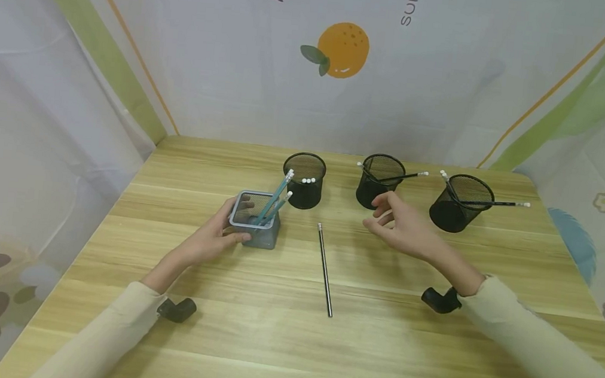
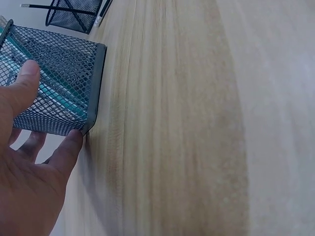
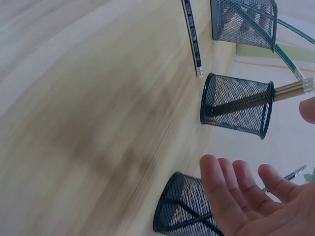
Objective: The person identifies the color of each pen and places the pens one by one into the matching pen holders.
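My left hand (image 1: 212, 238) grips a grey square mesh pen holder (image 1: 263, 238) by its left side. In the left wrist view the thumb lies along one mesh wall and the other fingers reach round to the base. Green pencils (image 1: 274, 201) with white erasers lean out of this holder. My right hand (image 1: 407, 228) is raised over the table with loosely bent fingers and nothing in them, just in front of the middle black round mesh cup (image 1: 369, 192). Between the two hands a black pencil (image 1: 325, 270) lies on the wood, its eraser end pointing away from me.
Behind the square holder stands a black mesh cup (image 1: 304, 198) with wooden pencils, seen in the right wrist view. Black pencils cross in the middle cup and in the right cup (image 1: 447, 218). A printed curtain (image 1: 226, 74) hangs behind the table (image 1: 246, 340).
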`<state>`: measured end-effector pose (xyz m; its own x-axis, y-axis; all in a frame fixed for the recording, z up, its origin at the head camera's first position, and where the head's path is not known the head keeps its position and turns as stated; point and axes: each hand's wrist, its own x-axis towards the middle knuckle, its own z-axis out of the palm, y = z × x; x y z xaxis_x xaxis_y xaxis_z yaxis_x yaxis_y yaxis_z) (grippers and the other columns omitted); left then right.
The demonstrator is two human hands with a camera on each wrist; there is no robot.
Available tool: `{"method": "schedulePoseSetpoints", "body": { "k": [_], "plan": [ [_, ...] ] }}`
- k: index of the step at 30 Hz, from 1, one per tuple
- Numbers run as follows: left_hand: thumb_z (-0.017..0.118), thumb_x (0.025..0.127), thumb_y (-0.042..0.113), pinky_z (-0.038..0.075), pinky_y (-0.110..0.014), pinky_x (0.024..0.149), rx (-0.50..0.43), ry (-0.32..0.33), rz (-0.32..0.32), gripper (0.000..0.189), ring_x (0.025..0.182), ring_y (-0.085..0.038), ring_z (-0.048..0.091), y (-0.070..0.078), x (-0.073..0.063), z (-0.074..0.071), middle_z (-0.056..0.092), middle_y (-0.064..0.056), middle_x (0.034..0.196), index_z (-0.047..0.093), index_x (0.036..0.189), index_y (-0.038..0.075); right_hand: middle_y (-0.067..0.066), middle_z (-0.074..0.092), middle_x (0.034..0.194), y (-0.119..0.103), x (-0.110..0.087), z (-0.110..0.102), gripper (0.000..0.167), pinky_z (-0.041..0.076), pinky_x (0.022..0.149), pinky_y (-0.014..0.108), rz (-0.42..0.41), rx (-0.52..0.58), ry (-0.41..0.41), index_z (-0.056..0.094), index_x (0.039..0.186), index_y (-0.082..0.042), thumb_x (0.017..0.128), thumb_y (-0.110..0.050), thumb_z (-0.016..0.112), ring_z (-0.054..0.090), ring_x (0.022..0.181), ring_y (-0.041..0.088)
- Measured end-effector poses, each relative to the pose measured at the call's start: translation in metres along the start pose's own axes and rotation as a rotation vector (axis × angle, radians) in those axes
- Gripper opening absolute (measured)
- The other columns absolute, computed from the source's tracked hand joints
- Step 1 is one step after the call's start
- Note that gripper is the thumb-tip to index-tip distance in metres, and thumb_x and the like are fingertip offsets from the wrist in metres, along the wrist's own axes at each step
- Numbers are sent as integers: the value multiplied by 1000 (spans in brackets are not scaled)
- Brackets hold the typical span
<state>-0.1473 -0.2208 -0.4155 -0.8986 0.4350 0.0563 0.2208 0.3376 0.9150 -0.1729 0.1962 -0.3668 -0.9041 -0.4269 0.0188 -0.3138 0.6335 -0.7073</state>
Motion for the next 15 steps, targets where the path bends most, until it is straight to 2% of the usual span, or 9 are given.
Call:
{"method": "schedulePoseSetpoints", "body": {
  "k": [7, 15],
  "plan": [
    [64, 98, -2, 32, -59, 114, 6, 3, -8, 79, 143, -43, 33, 1, 0, 0, 34, -24, 155, 15, 160, 8, 14, 59, 117, -8, 9, 18, 52, 58, 78, 41, 63, 24, -85, 48, 132, -4, 96, -33, 70, 66, 102, 26],
    [63, 99, -2, 31, -59, 114, -2, 4, -8, 80, 143, -44, 32, 1, -1, 1, 33, -25, 156, 14, 161, 9, 17, 59, 112, -21, 21, 43, 55, 55, 71, 35, 73, 30, -147, 50, 129, 2, 92, -29, 75, 64, 86, 21]
  ]
}}
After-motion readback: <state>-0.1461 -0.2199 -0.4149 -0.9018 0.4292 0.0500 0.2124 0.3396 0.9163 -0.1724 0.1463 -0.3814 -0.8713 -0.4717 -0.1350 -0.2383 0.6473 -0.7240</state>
